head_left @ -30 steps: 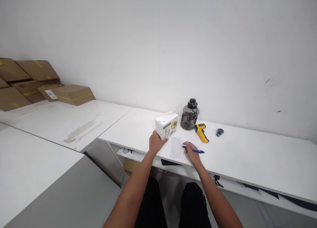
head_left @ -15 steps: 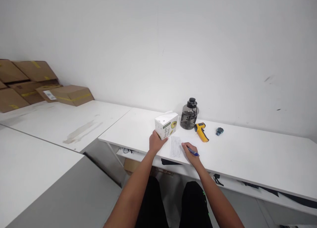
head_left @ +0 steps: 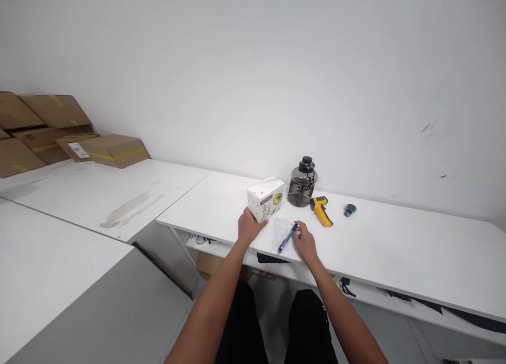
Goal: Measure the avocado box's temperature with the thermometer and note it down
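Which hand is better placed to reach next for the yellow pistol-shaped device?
Likely your right hand: it's nearer the device, though touching the slim blue pen. Your left hand, farther off, holds the white avocado-printed box.

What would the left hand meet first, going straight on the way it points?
The white box: the left hand is already touching its near lower corner. Depth beyond it is hard to judge.

On tabletop (head_left: 395, 243): box (head_left: 265, 200) left of bottle (head_left: 300, 187), paper (head_left: 280, 231) before both.
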A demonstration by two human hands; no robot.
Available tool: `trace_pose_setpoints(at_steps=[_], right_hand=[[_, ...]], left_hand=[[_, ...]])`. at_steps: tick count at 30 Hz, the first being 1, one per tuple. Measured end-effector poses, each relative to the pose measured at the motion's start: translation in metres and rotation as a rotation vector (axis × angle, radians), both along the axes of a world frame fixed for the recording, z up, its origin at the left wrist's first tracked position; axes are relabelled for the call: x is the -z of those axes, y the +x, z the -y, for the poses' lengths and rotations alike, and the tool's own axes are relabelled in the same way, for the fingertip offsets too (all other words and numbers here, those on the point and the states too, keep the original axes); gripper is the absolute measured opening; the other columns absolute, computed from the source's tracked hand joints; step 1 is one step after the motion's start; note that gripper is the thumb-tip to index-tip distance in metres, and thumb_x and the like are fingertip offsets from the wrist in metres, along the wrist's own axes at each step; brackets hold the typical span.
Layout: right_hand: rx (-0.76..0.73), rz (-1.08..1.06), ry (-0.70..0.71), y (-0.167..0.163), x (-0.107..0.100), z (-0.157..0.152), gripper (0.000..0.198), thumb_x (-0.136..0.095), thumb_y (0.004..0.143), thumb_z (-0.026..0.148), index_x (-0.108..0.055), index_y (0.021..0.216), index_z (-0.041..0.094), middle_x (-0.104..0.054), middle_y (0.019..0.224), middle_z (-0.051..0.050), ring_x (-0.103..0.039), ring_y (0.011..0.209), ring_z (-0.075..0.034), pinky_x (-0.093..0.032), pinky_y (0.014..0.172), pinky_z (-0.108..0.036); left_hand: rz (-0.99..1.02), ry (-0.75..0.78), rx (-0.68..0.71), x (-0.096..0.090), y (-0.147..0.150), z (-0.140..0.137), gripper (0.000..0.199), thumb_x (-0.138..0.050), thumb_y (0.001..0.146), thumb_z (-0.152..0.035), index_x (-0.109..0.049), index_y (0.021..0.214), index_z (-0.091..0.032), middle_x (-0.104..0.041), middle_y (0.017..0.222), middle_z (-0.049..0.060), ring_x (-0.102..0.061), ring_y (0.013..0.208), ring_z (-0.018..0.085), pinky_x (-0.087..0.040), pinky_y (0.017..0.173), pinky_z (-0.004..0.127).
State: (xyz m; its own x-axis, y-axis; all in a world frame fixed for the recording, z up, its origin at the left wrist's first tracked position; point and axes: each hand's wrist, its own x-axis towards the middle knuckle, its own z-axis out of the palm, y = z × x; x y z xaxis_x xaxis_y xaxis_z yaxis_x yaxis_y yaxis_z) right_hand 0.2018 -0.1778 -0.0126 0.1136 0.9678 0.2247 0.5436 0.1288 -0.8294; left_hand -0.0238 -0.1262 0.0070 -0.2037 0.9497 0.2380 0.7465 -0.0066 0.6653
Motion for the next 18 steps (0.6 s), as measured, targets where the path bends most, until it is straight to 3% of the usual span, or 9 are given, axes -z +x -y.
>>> trace_pose_setpoints(at_steps=[18], right_hand=[[0.122,-0.037,0.004,-0.0002,-0.0047,-0.0006,0.052,-0.045,0.085,0.044,-0.053,0.125,0.012,-0.074,0.102,-0.012,-0.062,0.066,-0.021,-0.05,0.075,-0.037]], left_hand=[[0.006,0.014,0.008,0.0,0.0,0.0001,0.066,-0.074,0.067,-0.053,-0.041,0.113,-0.018,-0.065,0.111,0.014,-0.063,0.103,0.031,-0.047,0.076,0.037]])
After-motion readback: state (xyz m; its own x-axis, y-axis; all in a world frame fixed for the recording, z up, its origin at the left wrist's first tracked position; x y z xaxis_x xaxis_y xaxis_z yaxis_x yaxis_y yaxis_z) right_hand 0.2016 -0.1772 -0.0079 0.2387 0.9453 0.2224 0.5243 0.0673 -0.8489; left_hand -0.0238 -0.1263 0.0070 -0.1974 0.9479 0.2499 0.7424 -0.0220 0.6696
